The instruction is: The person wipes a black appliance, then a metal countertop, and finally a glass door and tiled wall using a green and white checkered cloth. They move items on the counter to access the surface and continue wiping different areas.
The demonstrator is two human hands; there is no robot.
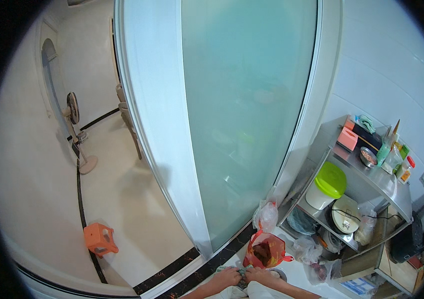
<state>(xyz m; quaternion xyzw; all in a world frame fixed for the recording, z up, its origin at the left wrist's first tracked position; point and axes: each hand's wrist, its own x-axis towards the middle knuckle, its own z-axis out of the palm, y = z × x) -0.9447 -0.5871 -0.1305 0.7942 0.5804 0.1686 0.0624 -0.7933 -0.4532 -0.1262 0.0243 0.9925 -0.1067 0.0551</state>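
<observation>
At the bottom centre, my left hand (227, 277) and my right hand (258, 276) are close together, both on a greenish, bunched cloth-like thing (242, 282). Fingers of each hand curl over it; its far side is partly hidden beneath them. Just beyond my hands stands an open red plastic bag (266, 249) with brownish contents. A metal bowl (281, 275) sits beside my right hand, partly covered by my forearm. A knotted clear plastic bag (268, 216) lies behind the red bag, against the door frame.
A metal shelf (374, 177) at the right holds a green-lidded bucket (326, 185), a rice cooker (345, 215) and bottles. Plastic bags (306, 251) lie below it. A frosted glass sliding door (247, 123) stands ahead. Left are an orange stool (99, 238) and a standing fan (73, 108).
</observation>
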